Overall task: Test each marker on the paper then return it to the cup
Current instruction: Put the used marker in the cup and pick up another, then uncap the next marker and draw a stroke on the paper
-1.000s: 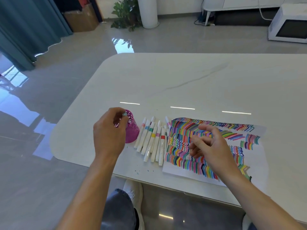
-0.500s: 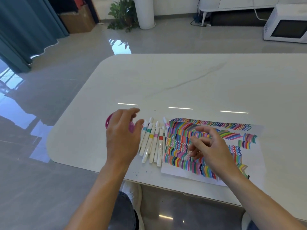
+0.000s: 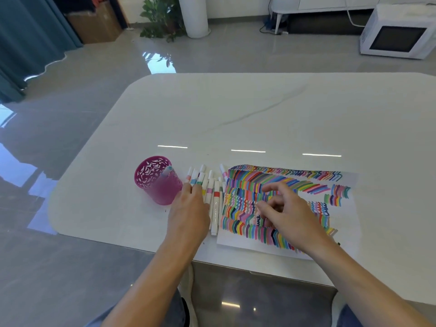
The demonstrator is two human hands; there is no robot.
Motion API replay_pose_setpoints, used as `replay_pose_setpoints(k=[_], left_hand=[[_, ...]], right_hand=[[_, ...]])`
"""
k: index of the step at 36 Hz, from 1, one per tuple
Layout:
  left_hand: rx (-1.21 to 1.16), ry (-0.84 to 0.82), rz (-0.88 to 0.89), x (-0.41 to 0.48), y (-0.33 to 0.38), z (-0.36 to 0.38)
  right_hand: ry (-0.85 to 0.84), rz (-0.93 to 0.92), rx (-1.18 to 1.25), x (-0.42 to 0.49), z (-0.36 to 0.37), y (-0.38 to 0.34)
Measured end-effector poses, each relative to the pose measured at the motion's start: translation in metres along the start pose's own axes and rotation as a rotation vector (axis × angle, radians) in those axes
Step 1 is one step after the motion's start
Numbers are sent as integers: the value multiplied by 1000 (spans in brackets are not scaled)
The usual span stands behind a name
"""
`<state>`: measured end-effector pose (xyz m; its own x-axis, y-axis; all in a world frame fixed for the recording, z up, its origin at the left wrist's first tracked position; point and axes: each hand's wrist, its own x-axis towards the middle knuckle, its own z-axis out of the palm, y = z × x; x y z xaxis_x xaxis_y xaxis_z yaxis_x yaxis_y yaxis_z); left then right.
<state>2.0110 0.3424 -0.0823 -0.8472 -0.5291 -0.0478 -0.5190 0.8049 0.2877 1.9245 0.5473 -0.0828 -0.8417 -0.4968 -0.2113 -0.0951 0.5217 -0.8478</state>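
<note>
Pale surface (image 3: 259,114) is bearing 1 marker (image 3: 166,172) in the cup (image 3: 162,192), the row (image 3: 215,197) waiting outside. Left hand (image 3: 190,208) is touching it open-fingered; right hand (image 3: 287,208) is hovering slack, empty.

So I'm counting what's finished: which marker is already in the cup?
The blue-capped marker leaning inside the pink cup; the other markers lie side by side on the table between cup and paper.

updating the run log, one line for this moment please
left hand: fingers touch loose markers | right hand: loosely curled over paper | cup: one marker inside
</note>
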Motion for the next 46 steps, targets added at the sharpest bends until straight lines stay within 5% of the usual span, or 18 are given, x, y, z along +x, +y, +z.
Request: replay_pose_setpoints(k=[13,24,33,46], left_hand=[[-53,-23,-87,5,7,2],[-234,88,34,5,25,-2],[-758,-179,112,-9,70,4],[-944,-350,132,-15,123,22]], right_hand=[[-30,35,5,1,0,5],[-114,4,-140,1,-5,12],[5,-76,52,-5,-19,5],[182,-4,230,-9,-54,31]])
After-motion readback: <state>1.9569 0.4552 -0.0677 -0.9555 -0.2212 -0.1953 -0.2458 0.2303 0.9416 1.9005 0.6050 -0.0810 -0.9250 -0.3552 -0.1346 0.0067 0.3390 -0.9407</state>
